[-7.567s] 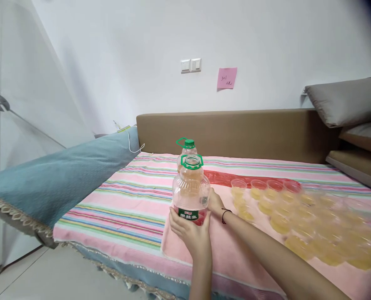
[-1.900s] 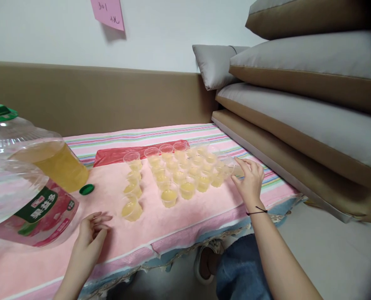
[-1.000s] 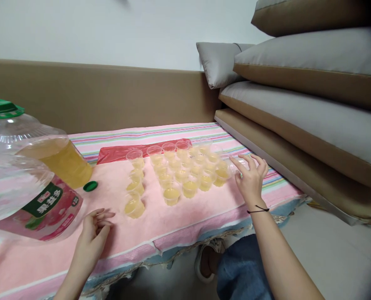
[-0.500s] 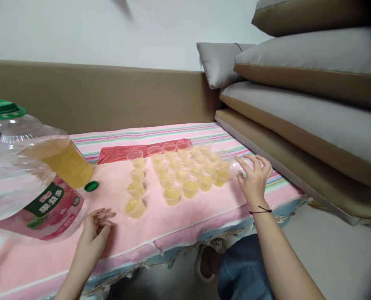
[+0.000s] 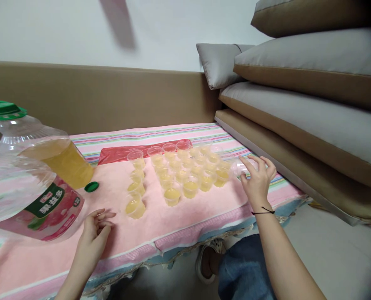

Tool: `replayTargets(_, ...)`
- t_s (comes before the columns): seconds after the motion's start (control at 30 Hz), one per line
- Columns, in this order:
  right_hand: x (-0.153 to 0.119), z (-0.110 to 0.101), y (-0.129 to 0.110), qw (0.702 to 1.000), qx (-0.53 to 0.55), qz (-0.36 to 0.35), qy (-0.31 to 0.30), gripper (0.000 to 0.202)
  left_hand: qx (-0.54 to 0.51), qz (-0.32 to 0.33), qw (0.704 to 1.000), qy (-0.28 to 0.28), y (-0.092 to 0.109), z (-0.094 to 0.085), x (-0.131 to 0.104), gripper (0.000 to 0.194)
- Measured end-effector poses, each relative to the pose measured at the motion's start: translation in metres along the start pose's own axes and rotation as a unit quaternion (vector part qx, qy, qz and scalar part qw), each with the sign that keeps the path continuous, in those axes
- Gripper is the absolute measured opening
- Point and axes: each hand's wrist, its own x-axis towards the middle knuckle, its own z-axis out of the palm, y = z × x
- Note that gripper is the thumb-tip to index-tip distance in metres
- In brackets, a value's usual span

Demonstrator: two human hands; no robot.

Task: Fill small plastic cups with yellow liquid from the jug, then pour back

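Observation:
My right hand (image 5: 259, 179) has its fingers curved round a clear plastic cup (image 5: 238, 167), which lies on its side at the right end of the cup rows; whether more are nested in it I cannot tell. Beside it stand several clear cups holding yellow liquid, the nearest being a front-right cup (image 5: 221, 177). My left hand (image 5: 96, 233) rests on the pink cloth (image 5: 148, 237), fingers loosely bent and apart, holding nothing. Just left of that hand is a big labelled bottle (image 5: 51, 212). A single column of cups, with a front cup (image 5: 135, 206), stands right of it.
Another large bottle (image 5: 66, 162), partly filled with yellow liquid, stands behind the labelled one. A loose green cap (image 5: 91, 186) lies near it. Red plastic film (image 5: 119, 154) stretches behind the cups. Stacked cushions (image 5: 298, 108) rise at the right, and a brown backrest (image 5: 110, 100) runs behind.
My right hand has shifted slightly to the right, and the clear plastic in it has moved a little the same way. My left hand and the filled cups stay put.

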Motion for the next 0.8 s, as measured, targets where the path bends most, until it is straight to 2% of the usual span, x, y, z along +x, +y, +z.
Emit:
replayTargets(0.27,0.005,0.004,-0.011,0.997,-0.01,-0.079,0.005,0.05,-0.006,-0.01,1.0,-0.001,0.0,0.0,0.0,0.042)
replayTargets(0.37,0.006,0.004,-0.015,0.996,-0.019,-0.083,0.022,0.047,-0.012,-0.011,1.0,0.004,0.003,0.001,-0.001,0.044)
replayTargets(0.67,0.007,0.0,-0.019,0.995,-0.023,-0.097,-0.016,0.051,-0.028,-0.02,0.999,0.006,0.007,0.002,-0.002,0.047)
replayTargets(0.8,0.005,0.003,-0.017,0.996,-0.018,-0.084,-0.009,0.05,-0.037,-0.021,0.999,0.005,0.004,0.001,-0.001,0.047)
